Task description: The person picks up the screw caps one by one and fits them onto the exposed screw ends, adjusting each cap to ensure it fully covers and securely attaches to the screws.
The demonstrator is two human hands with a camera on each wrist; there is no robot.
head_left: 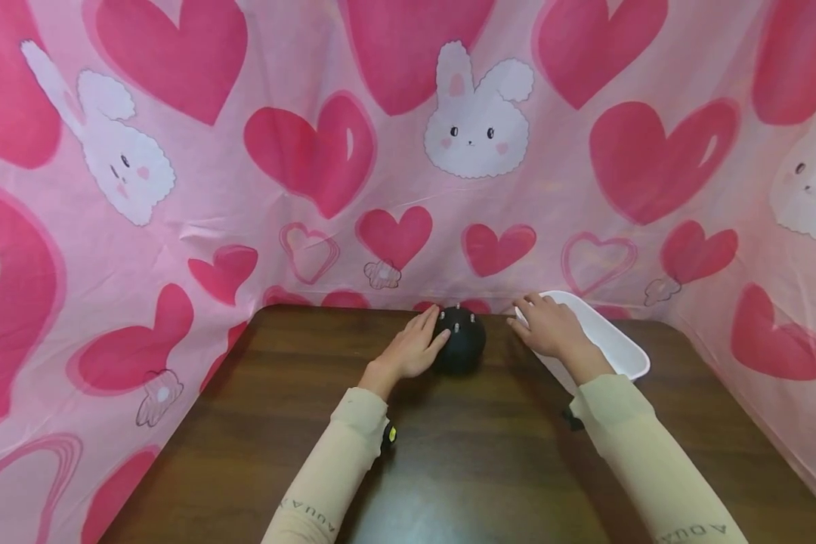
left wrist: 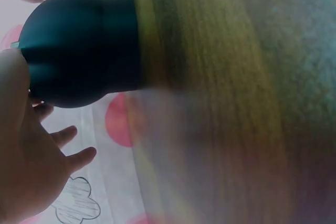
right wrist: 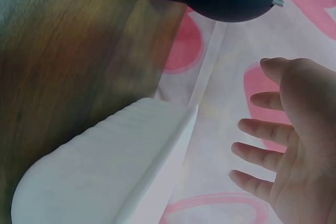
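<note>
Left wrist view: the table (left wrist: 220,103) is badly blurred, wood grain smeared, no detail readable. The left hand (left wrist: 26,166) is cut by left and bottom edge; only palm and some fingers show. The black round object (left wrist: 73,51) hides its far side; the small things on its top are not visible here.

Right wrist view: the right hand (right wrist: 299,150) is cut by right and bottom edge. The black object is cut by top edge. The white tray (right wrist: 105,166) is cut at bottom; inside not visible.

Head view: the right hand covers the tray's near-left corner. Small pegs on the black object too small to tell what they are. Both forearms run out at bottom edge.
</note>
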